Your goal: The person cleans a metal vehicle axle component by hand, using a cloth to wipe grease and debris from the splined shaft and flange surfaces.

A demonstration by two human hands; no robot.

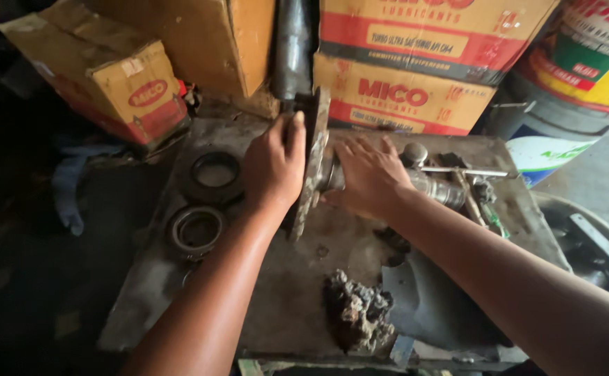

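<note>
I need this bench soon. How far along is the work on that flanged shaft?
Done: two bearing rings lie off to the left on the bench. In hand: the left hand grips the flange, and the right hand lies on the shaft. Left: tools and a greasy clump lie out.
</note>
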